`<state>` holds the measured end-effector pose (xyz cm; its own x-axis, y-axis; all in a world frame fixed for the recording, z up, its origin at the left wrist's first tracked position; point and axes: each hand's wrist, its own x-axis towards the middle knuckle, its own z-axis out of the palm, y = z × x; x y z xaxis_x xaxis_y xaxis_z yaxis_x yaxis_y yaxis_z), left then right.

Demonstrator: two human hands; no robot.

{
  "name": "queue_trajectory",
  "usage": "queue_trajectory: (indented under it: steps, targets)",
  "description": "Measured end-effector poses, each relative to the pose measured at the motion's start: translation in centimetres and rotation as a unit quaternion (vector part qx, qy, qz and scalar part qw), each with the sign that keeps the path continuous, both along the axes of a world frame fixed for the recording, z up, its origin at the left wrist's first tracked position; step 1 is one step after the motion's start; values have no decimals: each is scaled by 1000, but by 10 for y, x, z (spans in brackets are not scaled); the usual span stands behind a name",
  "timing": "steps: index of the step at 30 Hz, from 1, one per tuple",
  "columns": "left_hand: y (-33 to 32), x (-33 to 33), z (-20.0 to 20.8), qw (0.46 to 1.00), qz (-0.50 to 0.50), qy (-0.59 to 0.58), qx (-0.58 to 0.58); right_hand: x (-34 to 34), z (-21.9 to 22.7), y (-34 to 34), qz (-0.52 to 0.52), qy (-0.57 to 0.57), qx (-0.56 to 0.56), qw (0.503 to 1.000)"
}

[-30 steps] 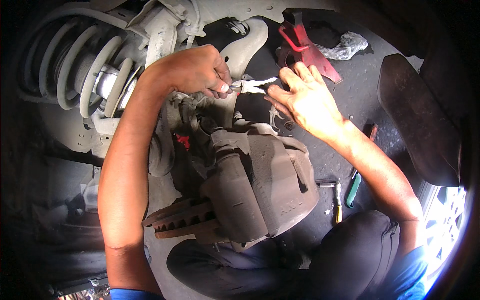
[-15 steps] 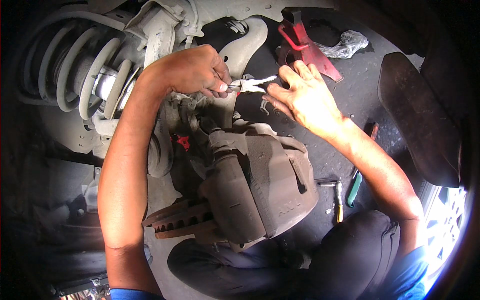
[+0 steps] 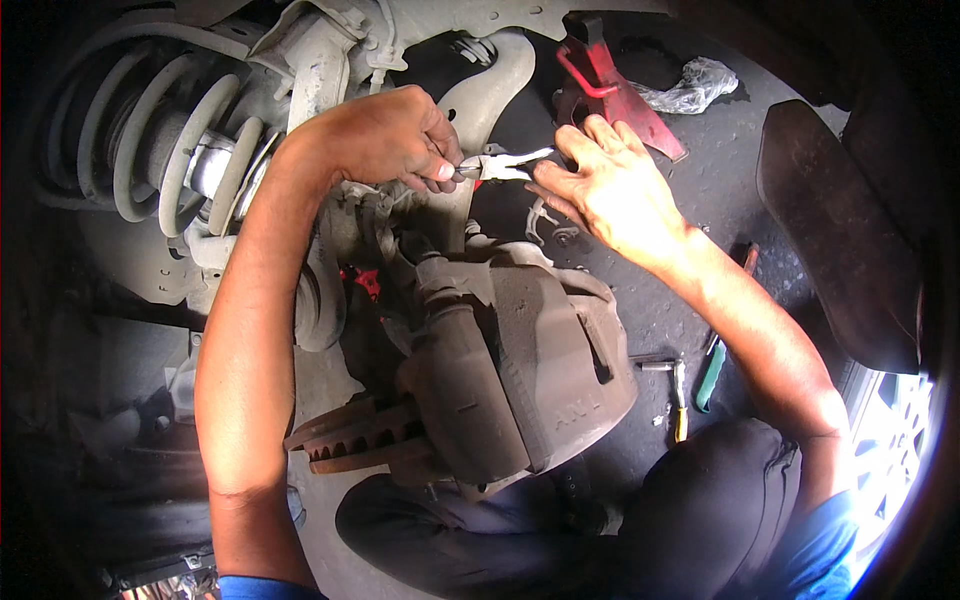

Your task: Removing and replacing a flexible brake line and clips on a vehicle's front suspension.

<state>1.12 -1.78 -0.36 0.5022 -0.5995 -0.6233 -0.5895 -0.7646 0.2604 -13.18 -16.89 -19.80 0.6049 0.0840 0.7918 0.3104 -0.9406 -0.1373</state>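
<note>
A pair of pliers [image 3: 492,166] lies across the space above the brake caliper [image 3: 560,380], its jaws toward the left. My right hand [image 3: 618,200] grips its handles, which are spread a little apart. At the jaw end, my left hand [image 3: 400,145] is closed, with thumb and fingertips pinched together. A small dark piece shows between these fingertips and the jaws; its kind is too small to make out. Below my hands the rusty caliper sits over the brake disc [image 3: 365,440], whose vented edge shows at the left.
A coil spring [image 3: 185,150] stands to the left. Beyond my right hand are a red jack stand [image 3: 625,105] and crumpled clear plastic [image 3: 700,88]. On the floor at right lie a ratchet wrench [image 3: 680,390] and a green-handled tool [image 3: 711,378]. A dark flat panel [image 3: 840,230] is at far right.
My right hand and the pliers have shifted very slightly. The left hand stays nearly in place, still pinched at the jaws.
</note>
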Motion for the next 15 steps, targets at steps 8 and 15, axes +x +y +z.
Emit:
queue_trajectory:
  steps: [8,15]
  targets:
    - [0,-2,1,1000,-7,-8,-1,-1,2,-4,4,4,-21,1000]
    - [-1,-1,1,1000,-6,-4,0,2,0,-5,-3,2,-15,1000]
